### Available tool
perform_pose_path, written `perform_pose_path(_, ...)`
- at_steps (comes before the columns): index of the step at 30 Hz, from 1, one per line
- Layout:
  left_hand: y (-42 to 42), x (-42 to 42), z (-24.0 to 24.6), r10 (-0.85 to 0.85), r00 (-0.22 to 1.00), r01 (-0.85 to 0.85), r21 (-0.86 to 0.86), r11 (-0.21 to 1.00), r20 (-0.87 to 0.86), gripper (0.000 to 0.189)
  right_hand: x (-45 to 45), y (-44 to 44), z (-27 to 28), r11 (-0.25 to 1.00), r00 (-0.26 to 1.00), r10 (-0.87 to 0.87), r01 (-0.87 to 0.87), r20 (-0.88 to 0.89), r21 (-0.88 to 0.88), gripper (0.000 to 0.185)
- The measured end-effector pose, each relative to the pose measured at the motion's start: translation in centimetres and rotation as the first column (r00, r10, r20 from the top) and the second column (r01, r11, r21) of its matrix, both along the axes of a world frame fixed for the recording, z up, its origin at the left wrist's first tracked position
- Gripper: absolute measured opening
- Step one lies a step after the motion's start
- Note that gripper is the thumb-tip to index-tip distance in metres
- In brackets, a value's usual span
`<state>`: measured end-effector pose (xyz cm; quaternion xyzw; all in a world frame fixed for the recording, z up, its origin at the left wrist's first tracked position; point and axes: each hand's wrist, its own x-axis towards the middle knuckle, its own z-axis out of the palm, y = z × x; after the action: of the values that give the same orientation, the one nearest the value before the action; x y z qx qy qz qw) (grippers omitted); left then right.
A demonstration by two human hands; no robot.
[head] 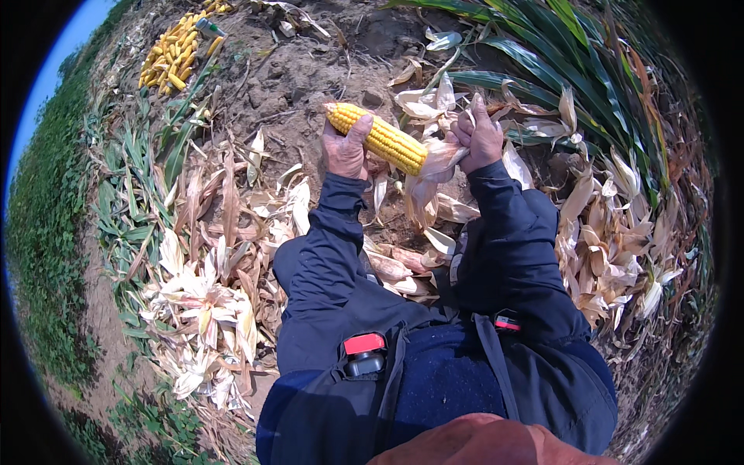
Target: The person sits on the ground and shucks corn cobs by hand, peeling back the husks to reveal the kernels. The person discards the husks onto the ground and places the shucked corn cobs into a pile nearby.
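My left hand point(346, 148) grips a yellow ear of corn point(381, 136) near its tapered tip, with the thumb across the kernels. The ear lies at a slant, its thick end towards my right hand point(479, 133). That hand is closed on pale dry husk point(444, 160), which still hangs from the base of the ear. Some of the peeled husk droops below the ear. Most of the kernels are bare. Between my legs lie several ears in their husks point(401, 264).
At the upper left is a heap of husked corn point(171, 55) with a bottle point(209, 27) beside it. Stripped husks are piled at left point(209, 308) and right point(610, 250). Green corn stalks point(558, 70) lie at the upper right. Cloddy soil point(279, 87) stretches ahead.
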<state>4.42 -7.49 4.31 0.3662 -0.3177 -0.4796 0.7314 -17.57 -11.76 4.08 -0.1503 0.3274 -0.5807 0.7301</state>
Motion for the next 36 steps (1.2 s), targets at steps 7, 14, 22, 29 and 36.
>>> perform_pose_path(7, -0.6, 4.1, 1.0, 0.132, 0.981, -0.135, -0.015, 0.991, -0.141, 0.039, 0.1, -0.5, -1.7, 0.965, 0.97, 0.137, -0.176, -0.201, -0.192, 0.024)
perform_pose_path(14, 0.2, 2.7, 1.8, 0.489, 0.631, -0.341, -0.351, 0.872, 0.602, 0.054, -0.4, -1.8, -4.7, 0.997, 0.857, -0.027, 0.06, -0.514, 0.047, 0.094)
perform_pose_path(22, 2.1, -2.3, 1.0, 0.588, 0.149, 0.102, -0.604, 0.79, 0.795, 0.058, 3.9, 4.4, -3.9, 0.635, 0.597, 0.764, -0.763, 0.245, -0.122, 0.067)
perform_pose_path(29, 5.9, -6.0, 0.5, 0.518, 0.01, 0.347, -0.489, 0.8, 0.855, 0.049, 2.0, 2.7, -3.8, 0.785, 0.759, 0.593, -0.62, 0.268, 0.018, 0.049)
perform_pose_path(36, 5.4, -5.3, 0.9, 0.376, 0.371, 0.187, -0.465, 0.865, 0.849, 0.038, 1.5, 2.4, -2.7, 0.866, 0.853, 0.495, -0.5, 0.169, -0.014, 0.052)
